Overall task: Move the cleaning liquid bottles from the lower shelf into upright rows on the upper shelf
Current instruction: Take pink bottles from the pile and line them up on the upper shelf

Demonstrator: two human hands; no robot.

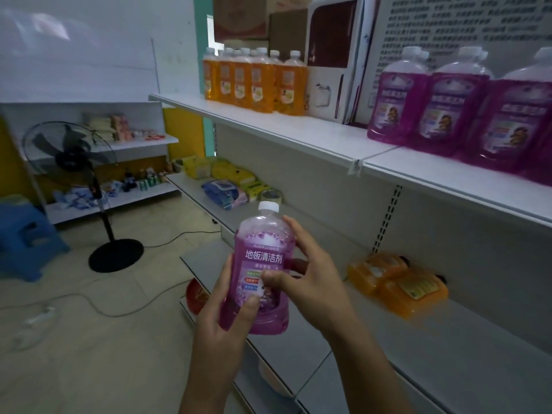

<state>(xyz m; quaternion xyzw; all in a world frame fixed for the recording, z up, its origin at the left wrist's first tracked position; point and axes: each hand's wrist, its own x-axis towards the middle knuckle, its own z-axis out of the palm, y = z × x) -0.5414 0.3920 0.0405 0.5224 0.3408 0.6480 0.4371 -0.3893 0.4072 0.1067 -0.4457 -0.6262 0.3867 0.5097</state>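
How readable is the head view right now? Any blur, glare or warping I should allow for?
Head view: dim, flat indoor light, no hard glare; the purple bottle held by left hand and right hand is sharp, label legible; upper shelf edge bows from wide-angle distortion; orange bottles lying on the lower shelf look soft.

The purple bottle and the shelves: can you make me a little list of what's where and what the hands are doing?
held item: purple bottle, upright, white cap on
left hand: grips the bottle's lower part
right hand: grips its side, thumb on the label
upper shelf: orange bottles standing at the far end, purple bottles standing nearer
lower shelf: two orange bottles lying down
floor: standing fan, blue stool
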